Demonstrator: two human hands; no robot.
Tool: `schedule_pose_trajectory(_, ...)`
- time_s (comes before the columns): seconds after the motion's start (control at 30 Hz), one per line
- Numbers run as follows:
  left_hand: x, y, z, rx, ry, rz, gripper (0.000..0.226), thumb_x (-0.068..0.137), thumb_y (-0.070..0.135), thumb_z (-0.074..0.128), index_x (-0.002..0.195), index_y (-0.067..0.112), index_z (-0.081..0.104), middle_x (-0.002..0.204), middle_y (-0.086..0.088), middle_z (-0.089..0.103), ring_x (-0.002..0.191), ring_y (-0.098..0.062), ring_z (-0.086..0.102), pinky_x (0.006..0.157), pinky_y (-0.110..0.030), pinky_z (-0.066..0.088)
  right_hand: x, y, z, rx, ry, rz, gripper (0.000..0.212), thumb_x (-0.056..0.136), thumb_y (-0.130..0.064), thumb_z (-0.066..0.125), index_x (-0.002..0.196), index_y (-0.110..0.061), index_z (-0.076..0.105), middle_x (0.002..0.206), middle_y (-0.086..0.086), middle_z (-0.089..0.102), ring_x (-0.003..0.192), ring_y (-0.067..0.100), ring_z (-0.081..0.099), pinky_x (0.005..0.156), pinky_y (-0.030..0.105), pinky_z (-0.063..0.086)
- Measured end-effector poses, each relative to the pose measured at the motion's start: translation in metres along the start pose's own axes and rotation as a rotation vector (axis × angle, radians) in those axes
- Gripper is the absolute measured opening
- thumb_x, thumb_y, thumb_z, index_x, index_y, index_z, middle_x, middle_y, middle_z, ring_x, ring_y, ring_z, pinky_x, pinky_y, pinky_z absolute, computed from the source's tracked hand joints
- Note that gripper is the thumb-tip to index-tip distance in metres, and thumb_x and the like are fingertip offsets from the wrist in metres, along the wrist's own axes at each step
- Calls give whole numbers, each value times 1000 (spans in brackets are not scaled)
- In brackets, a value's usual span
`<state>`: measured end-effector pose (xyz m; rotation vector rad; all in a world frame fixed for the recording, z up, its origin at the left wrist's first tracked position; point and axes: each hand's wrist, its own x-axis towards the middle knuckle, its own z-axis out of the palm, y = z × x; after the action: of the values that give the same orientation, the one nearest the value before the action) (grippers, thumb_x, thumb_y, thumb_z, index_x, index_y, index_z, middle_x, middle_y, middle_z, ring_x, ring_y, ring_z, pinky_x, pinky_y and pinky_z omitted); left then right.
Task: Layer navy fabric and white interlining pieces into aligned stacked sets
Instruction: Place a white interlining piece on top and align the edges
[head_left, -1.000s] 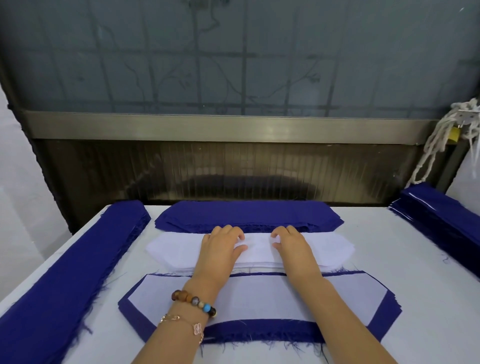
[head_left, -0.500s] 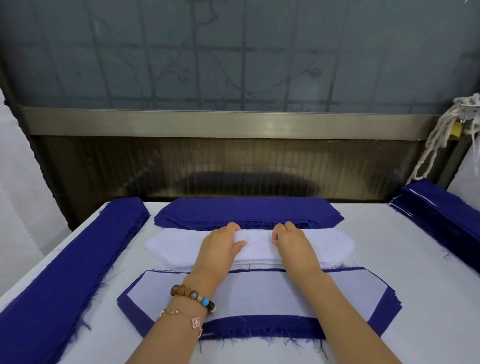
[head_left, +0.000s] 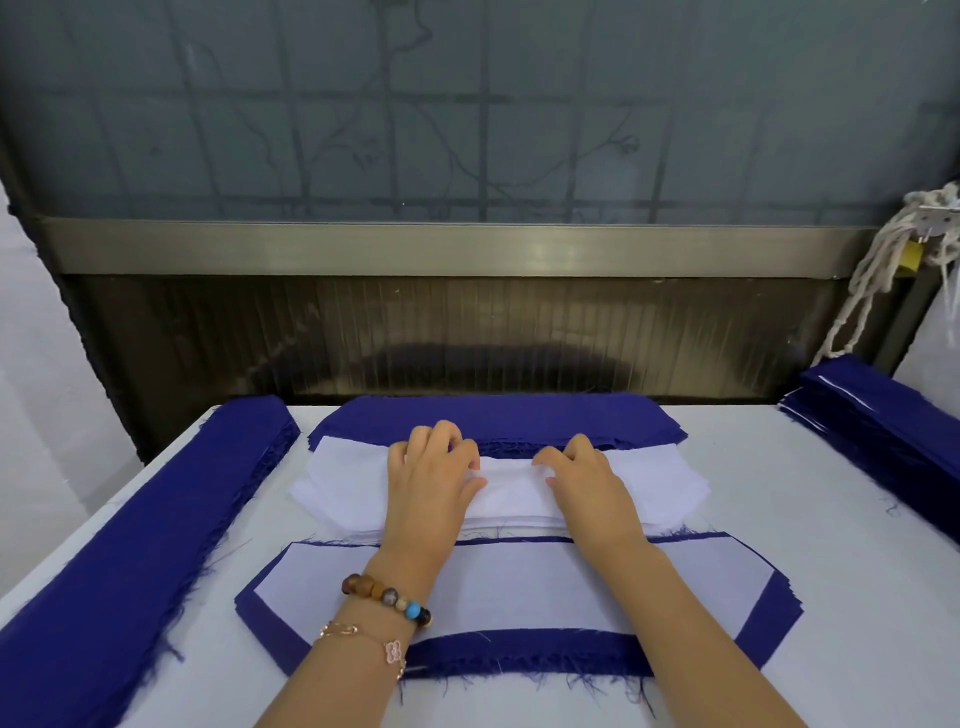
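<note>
A stack of white interlining pieces (head_left: 343, 483) lies across the middle of the table. My left hand (head_left: 431, 483) and my right hand (head_left: 587, 483) rest side by side on it, fingers curled over its far edge and thumbs pressed on top, pinching the top white piece. That piece is slightly raised between my thumbs. Just behind it sits a stack of navy fabric pieces (head_left: 597, 415). In front, under my forearms, lies the layered set (head_left: 519, 647): a white piece on navy, with a navy border showing.
A long stack of navy strips (head_left: 130, 545) runs along the left table edge. Another navy stack (head_left: 883, 415) sits at the right edge. The white table (head_left: 831, 597) ends at a dark wall panel. A white rope (head_left: 872, 270) hangs at the upper right.
Both hands slid forward to the far edge of the white stack and curled their fingers over it. The top white piece now bunches up a little between the thumbs.
</note>
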<state>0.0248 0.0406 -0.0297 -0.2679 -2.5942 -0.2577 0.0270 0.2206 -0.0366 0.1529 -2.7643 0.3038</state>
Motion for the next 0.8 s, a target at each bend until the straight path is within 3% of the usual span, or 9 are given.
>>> schedule_pose_trajectory(0.23, -4, -4, 3, -4, -87, -61, 16, 98, 39, 49, 113, 36, 52, 111, 13, 52, 110, -11, 45, 112, -43, 14, -1, 31, -14, -216, 117, 249, 25, 91, -26, 57, 116, -24, 54, 125, 1, 38, 117, 23, 34, 93, 34, 32)
schedule_pose_trajectory(0.43, -3, -11, -4, 113, -119, -110, 22, 98, 38, 44, 119, 33, 51, 114, 9, 55, 113, -14, 48, 115, -54, 12, -3, 76, -30, -95, -8, 576, 33, 91, -42, 52, 119, -25, 57, 134, 7, 42, 126, 30, 31, 99, 43, 30)
schedule_pose_trajectory(0.57, -1, -41, -16, 140, -132, -319, 19, 91, 33, 46, 106, 28, 56, 102, 7, 52, 108, -18, 48, 112, -60, 13, -4, 86, -34, -52, -38, 711, 41, 91, -42, 50, 127, -23, 51, 128, 9, 45, 121, 30, 38, 96, 41, 34)
schedule_pose_trajectory(0.67, -3, -62, -22, 116, -120, -482, 13, 90, 28, 48, 99, 25, 57, 99, 5, 51, 107, -22, 49, 110, -60, 18, -6, 89, -31, -56, 3, 744, 42, 90, -43, 50, 127, -21, 52, 123, 9, 48, 117, 30, 39, 93, 40, 33)
schedule_pose_trajectory(0.8, -7, -74, -25, 104, -62, -594, 19, 91, 30, 50, 106, 22, 60, 102, -1, 58, 104, -23, 50, 94, -45, 32, -7, 88, -28, -56, 90, 772, 36, 91, -39, 54, 119, -19, 61, 117, 10, 51, 112, 30, 41, 92, 41, 35)
